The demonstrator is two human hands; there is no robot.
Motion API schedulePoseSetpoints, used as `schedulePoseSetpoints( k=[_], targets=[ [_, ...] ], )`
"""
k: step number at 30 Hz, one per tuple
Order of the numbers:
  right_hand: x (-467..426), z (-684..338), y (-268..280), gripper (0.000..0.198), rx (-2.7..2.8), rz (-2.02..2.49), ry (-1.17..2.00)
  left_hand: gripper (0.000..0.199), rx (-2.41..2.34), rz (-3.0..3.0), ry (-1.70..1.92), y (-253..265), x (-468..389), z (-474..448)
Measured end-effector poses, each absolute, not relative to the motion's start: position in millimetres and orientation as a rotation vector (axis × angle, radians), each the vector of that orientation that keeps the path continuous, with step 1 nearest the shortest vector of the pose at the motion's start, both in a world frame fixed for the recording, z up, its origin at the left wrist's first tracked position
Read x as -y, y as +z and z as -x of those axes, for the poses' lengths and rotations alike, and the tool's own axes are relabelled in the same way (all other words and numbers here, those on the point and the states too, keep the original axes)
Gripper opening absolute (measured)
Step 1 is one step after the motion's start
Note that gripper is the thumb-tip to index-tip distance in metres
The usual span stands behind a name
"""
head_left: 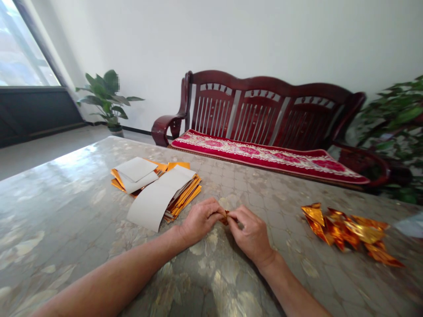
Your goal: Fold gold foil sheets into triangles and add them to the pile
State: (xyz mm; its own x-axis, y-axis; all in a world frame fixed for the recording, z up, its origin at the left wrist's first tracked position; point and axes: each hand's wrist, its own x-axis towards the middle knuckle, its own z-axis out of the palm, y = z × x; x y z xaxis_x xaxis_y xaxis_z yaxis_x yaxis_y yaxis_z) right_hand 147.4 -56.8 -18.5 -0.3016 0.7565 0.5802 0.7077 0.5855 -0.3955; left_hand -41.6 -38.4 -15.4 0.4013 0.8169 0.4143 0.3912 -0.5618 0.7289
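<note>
Between my two hands is a small piece of gold foil paper (pixel 225 217), mostly hidden by the fingers. My left hand (pixel 204 220) pinches its left side, and my right hand (pixel 250 231) pinches its right side with thumb and forefinger. Both hands are low over the patterned table. Just beyond my left hand lies a stack of gold foil sheets (pixel 185 196), with a white-backed sheet (pixel 158 193) curving off its near side. To the right of my right hand rests a row of folded gold foil pieces (pixel 346 229), crumpled and overlapping.
The table (pixel 82 259) has a glossy floral covering and fills the foreground. Behind it stands a dark red wooden bench (pixel 257 110) with a red patterned cushion (pixel 264 156). Potted plants (pixel 109 97) stand at left and right. Something pale and translucent (pixel 410 225) lies at the right edge.
</note>
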Motion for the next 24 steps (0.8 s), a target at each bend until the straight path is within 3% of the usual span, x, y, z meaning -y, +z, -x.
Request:
schedulePoseSetpoints(
  k=[8,14,24],
  targets=[
    [63.3,-151.3,-6.0,0.027,2.252,1.176,0.366,0.015,-1.188,-2.163,1.049,-18.9,39.7,41.3],
    [57.6,-160.0,2.0,0.054,2.327,1.136,0.534,0.015,-1.203,-2.171,1.06,-17.3,38.5,40.1],
    [48.9,-167.1,-9.4,0.035,2.324,1.126,0.453,0.038,-1.186,-2.176,0.899,0.3,38.7,43.1]
  ],
)
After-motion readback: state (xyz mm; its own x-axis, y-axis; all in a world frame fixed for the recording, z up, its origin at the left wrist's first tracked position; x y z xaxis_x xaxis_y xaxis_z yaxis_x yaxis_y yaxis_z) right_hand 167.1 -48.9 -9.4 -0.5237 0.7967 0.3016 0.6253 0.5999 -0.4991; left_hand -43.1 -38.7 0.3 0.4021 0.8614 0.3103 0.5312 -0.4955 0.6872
